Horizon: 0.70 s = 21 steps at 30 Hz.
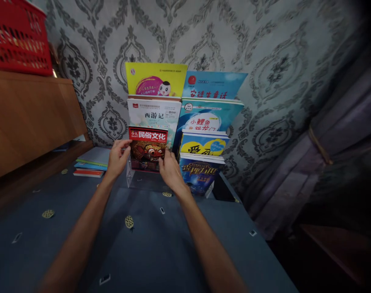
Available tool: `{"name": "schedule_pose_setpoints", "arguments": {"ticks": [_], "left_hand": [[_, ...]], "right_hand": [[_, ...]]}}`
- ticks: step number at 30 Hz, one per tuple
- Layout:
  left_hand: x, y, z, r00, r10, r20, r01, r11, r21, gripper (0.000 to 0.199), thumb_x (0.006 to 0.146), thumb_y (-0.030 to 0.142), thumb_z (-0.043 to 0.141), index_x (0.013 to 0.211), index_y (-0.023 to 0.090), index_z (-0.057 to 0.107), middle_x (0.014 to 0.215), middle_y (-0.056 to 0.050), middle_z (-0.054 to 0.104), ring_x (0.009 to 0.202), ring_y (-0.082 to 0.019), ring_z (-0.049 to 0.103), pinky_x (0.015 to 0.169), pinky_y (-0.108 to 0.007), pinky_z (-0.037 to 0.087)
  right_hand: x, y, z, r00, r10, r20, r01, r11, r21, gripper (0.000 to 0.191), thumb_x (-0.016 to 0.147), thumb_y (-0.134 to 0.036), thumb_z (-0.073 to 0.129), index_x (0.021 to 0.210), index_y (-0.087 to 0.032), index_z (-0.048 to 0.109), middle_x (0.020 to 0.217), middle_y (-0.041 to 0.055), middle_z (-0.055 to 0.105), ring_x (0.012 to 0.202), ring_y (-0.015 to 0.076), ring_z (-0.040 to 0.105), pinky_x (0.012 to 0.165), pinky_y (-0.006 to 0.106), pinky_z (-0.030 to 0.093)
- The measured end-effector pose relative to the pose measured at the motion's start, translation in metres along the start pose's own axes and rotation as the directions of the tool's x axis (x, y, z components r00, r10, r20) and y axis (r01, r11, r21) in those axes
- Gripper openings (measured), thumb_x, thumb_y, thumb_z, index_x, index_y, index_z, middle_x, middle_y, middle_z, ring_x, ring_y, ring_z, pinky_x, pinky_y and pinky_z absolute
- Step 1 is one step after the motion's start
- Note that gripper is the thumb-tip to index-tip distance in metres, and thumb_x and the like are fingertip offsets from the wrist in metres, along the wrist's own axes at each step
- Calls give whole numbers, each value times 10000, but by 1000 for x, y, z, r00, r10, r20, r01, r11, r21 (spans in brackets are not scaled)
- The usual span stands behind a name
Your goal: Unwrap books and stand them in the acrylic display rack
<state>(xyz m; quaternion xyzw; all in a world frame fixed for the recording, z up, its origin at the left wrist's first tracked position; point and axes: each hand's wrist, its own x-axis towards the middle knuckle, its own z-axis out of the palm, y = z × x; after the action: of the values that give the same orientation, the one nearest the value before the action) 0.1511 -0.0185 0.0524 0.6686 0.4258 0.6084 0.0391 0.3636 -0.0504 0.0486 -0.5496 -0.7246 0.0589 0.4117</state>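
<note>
A small red and dark book (148, 149) stands upright at the front left of a clear stepped rack (129, 179). At its left edge, my left hand (118, 158) has thumb and fingers closed on it. My right hand (170, 169) grips the same book's lower right edge. Behind it rise a white book (170, 109) and a yellow book (156, 73). In the right column stand a dark blue book (199, 175), a yellow and blue book (203, 142), a teal book (216, 112) and a light blue book (218, 81).
Several thin books (90, 165) lie stacked at the left of the blue tabletop (148, 252). A red basket (18, 38) sits on a wooden cabinet (35, 114) at the left. A dark flat object (223, 189) lies right of the rack, near a tied curtain (292, 179).
</note>
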Motion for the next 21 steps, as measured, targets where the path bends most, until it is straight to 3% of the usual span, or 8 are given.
{"name": "schedule_pose_setpoints", "arguments": {"ticks": [16, 21], "left_hand": [[-3, 3, 2, 996, 92, -16, -91, 995, 32, 334, 900, 317, 520, 1169, 191, 670, 1238, -109, 632, 1189, -246, 588, 849, -351, 560], [-2, 1, 2, 996, 84, -3, -84, 996, 5, 357, 899, 332, 526, 1186, 175, 668, 1252, -120, 636, 1196, -254, 592, 857, -360, 564]], "right_hand": [[-1, -5, -4, 1000, -9, -24, 9, 1000, -23, 467, 942, -204, 437, 1366, -13, 480, 1212, 252, 632, 1128, 327, 634, 987, 466, 513], [-1, -1, -2, 997, -39, -60, 38, 999, -25, 397, 941, -208, 444, 1305, -75, 526, 1168, 220, 658, 1084, 319, 640, 955, 467, 523]]}}
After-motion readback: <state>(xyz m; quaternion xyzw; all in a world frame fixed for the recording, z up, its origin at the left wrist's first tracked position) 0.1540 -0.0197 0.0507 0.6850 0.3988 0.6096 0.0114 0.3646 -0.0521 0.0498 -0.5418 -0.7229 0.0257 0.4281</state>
